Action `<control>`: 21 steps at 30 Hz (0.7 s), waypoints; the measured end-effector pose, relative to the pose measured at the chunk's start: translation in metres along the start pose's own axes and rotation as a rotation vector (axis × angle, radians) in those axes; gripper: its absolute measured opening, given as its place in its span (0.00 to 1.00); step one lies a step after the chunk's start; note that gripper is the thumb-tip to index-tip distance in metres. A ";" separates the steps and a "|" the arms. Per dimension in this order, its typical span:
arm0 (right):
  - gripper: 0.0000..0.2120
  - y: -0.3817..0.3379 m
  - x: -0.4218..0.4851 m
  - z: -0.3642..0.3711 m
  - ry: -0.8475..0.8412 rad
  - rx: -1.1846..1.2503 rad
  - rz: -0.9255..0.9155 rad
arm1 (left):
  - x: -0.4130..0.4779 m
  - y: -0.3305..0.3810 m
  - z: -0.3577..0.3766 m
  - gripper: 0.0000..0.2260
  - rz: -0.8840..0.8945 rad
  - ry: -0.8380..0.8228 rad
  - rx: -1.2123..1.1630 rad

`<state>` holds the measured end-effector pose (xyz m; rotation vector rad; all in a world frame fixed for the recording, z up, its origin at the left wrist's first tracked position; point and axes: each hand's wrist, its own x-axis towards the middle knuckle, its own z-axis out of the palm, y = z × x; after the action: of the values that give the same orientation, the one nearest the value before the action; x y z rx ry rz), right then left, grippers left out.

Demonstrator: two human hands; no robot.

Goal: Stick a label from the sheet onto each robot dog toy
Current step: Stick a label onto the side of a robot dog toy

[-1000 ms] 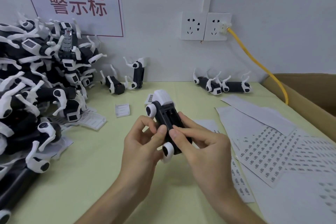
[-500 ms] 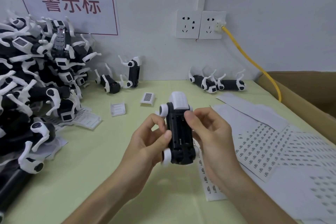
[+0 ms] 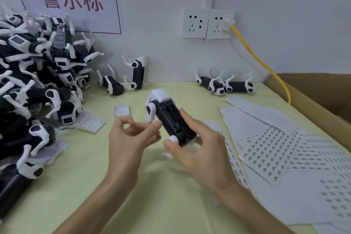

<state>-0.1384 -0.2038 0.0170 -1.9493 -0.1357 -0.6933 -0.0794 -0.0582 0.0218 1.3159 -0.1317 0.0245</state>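
Head view over the table: right hand [image 3: 199, 148] grips the upturned robot dog toy [image 3: 171, 119], left hand [image 3: 131, 137] fingers loosely curled, blurred, beside it.

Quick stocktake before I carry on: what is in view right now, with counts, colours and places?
held robot dog toy: one, black and white, belly up, centre.
toy pile: too many to count, black and white, table's left.
loose toys by the wall: about four, black and white, far edge.
label sheets: several, grey-white, table's right.
small white covers: a few, near the pile.
cardboard box: one, brown, far right.
wall sockets: two, white; yellow cable plugged in.
sign: one, white, red characters.
table: pale yellow-green.
left hand: beside the toy, grip on nothing visible.
right hand: holds the toy.
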 end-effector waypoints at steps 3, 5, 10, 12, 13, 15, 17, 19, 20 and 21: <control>0.27 0.002 0.005 -0.010 -0.045 0.008 0.037 | 0.014 0.008 -0.013 0.36 0.104 -0.149 0.333; 0.26 0.003 0.008 -0.016 -0.151 0.082 0.086 | 0.023 0.010 -0.023 0.38 0.144 -0.369 0.419; 0.27 0.006 0.013 -0.026 -0.271 -0.039 0.056 | 0.038 0.005 -0.038 0.35 0.139 -0.446 0.299; 0.25 0.010 0.021 -0.034 -0.284 -0.085 0.133 | 0.040 -0.003 -0.039 0.28 0.146 -0.396 0.361; 0.24 0.014 0.025 -0.040 -0.245 -0.162 0.179 | 0.041 -0.008 -0.040 0.25 0.143 -0.367 0.383; 0.25 0.027 0.033 -0.056 -0.181 -0.535 0.279 | 0.041 -0.014 -0.041 0.21 0.133 -0.330 0.417; 0.29 0.040 0.034 -0.070 -0.260 -0.881 0.465 | 0.042 -0.017 -0.042 0.21 0.138 -0.329 0.453; 0.30 0.052 0.033 -0.076 -0.392 -0.976 0.606 | 0.042 -0.018 -0.042 0.21 0.141 -0.327 0.463; 0.30 0.057 0.033 -0.075 -0.428 -0.969 0.626 | 0.042 -0.018 -0.042 0.21 0.140 -0.323 0.463; 0.29 0.059 0.032 -0.075 -0.431 -0.956 0.620 | 0.042 -0.018 -0.041 0.22 0.140 -0.319 0.466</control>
<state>-0.1194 -0.3028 0.0105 -2.8151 0.6273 0.1478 -0.0327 -0.0255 -0.0012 1.7679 -0.5140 -0.0390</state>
